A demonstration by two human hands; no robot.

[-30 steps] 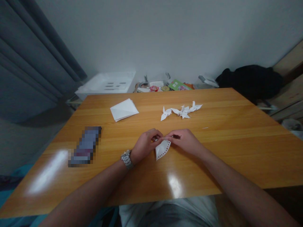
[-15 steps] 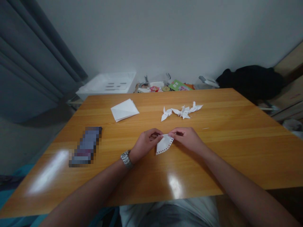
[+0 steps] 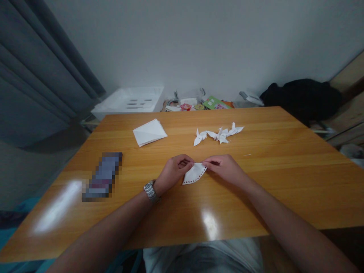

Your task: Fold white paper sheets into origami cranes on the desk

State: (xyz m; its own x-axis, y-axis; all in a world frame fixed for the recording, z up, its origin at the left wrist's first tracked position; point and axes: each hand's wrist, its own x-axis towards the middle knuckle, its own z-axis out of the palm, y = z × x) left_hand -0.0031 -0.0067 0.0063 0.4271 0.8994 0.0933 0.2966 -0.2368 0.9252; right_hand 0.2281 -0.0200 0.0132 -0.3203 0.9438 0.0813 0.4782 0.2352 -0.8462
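Between my two hands is a small folded piece of white paper [image 3: 194, 174] with a row of punched holes along its curved lower edge. My left hand [image 3: 178, 169], a metal watch on its wrist, pinches the paper's upper left edge between thumb and fingers. At the upper right corner, my right hand [image 3: 223, 167] pinches it too. Beyond the hands lie several folded paper cranes [image 3: 221, 135], close together. A stack of white paper sheets [image 3: 150, 132] rests farther back on the left.
A blurred-out phone [image 3: 104, 176] lies on the wooden table [image 3: 159, 227] at the left. A thin paper strip [image 3: 247, 154] is right of my hands. Behind the table are a white plastic tray [image 3: 131, 100], a green booklet [image 3: 216, 102] and a black item [image 3: 301, 96].
The folded paper has turned slightly, its lower tip swinging left. Both hands keep their pinch, with only small shifts.
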